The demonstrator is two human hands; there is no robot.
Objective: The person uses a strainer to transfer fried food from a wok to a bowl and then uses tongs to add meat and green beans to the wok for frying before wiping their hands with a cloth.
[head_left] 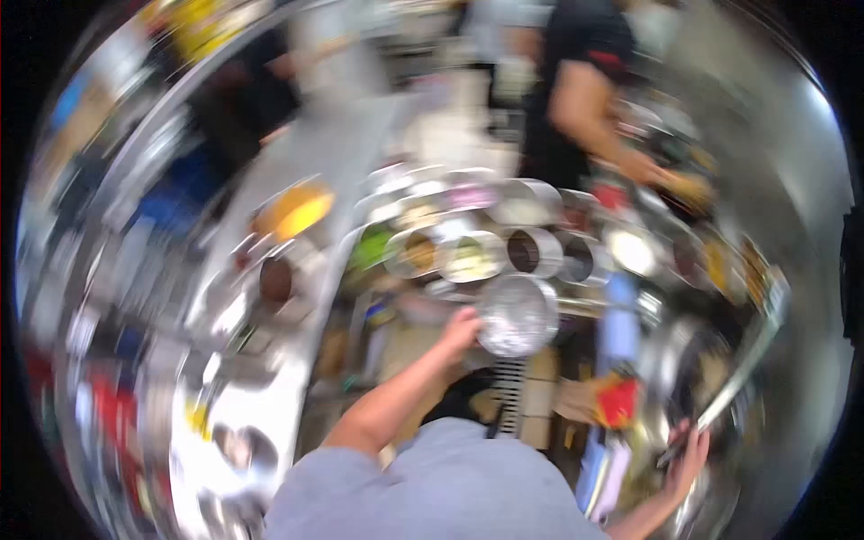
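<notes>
Over the floor (538, 396), beyond the edge of the left counter (355, 135), my left hand (461, 331) pinches the bowl (517, 315) by its side, close to the row of pots (534, 252). My right hand (688, 463) is at the tool's (738, 373) lower end; blur hides its grip, so I cannot tell if the fingers close.

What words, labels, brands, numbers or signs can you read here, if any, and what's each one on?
None can be read; the picture is blurred.
Red-and-yellow item: too blurred to tell whether it bears print.
Red patch on a co-worker's dark sleeve: too blurred to make out.
Metal bowl in the left hand: no lettering shows.
</notes>
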